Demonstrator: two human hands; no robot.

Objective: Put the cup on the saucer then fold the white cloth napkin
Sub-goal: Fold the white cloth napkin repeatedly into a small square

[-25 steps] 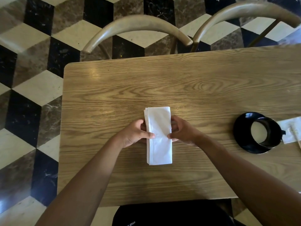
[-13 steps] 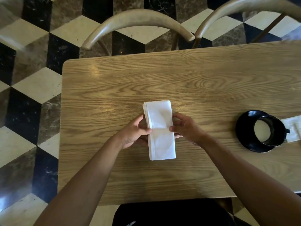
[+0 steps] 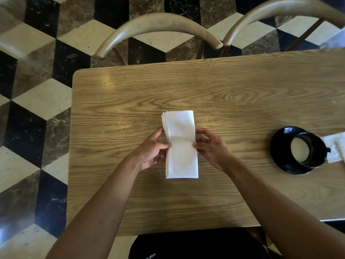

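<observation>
A white cloth napkin (image 3: 181, 144), folded into a long narrow strip, lies in the middle of the wooden table (image 3: 224, 94). My left hand (image 3: 153, 150) pinches its left edge at mid-length, thumb on top. At the opposite edge my right hand (image 3: 211, 146) pinches the strip the same way. Far to the right a black cup (image 3: 309, 152) stands on a black saucer (image 3: 280, 146).
A white paper packet (image 3: 336, 146) lies just right of the saucer at the frame edge. Two curved wooden chair backs (image 3: 158, 25) stand beyond the table's far side. A checkered marble floor (image 3: 37, 109) lies to the left.
Both hands have kept their pinch on the napkin's middle while the strip turned slightly and its near half lifted a little. The cup and saucer have stayed put.
</observation>
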